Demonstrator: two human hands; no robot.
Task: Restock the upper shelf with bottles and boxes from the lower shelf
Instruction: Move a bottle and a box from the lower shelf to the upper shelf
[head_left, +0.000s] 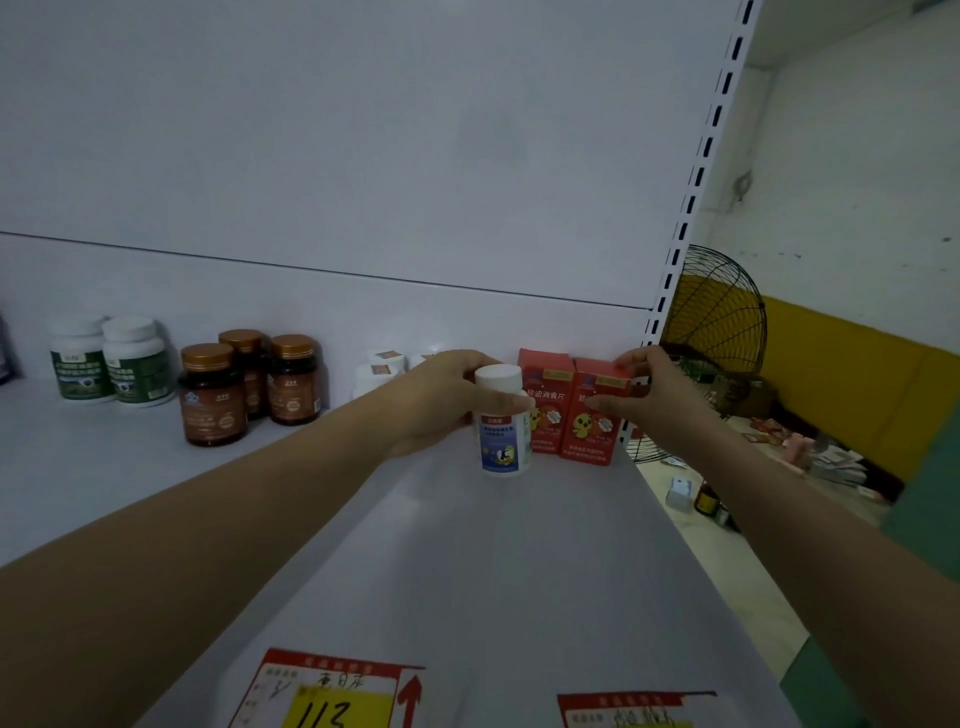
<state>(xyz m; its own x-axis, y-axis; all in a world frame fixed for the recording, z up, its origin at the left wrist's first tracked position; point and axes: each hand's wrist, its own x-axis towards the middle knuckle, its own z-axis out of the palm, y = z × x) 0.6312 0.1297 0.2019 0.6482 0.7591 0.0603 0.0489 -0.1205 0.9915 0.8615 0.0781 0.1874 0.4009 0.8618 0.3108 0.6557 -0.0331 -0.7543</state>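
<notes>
On the white upper shelf (519, 561), my left hand (441, 400) grips a white bottle with a blue label (503, 426), upright on the shelf surface. Just right of it stand two red boxes with a yellow chick picture; my right hand (639, 389) holds the right red box (592, 415) by its top and side, at the shelf's right end. The left red box (545, 395) touches it. More white bottles (382, 371) stand behind my left hand, partly hidden.
Three brown bottles with gold caps (244, 384) and two white bottles with green labels (111, 358) stand at the shelf's left. Price tags (332, 691) line the front edge. Beyond the slotted upright (691, 208), a fan (711, 322) and clutter lie on the floor.
</notes>
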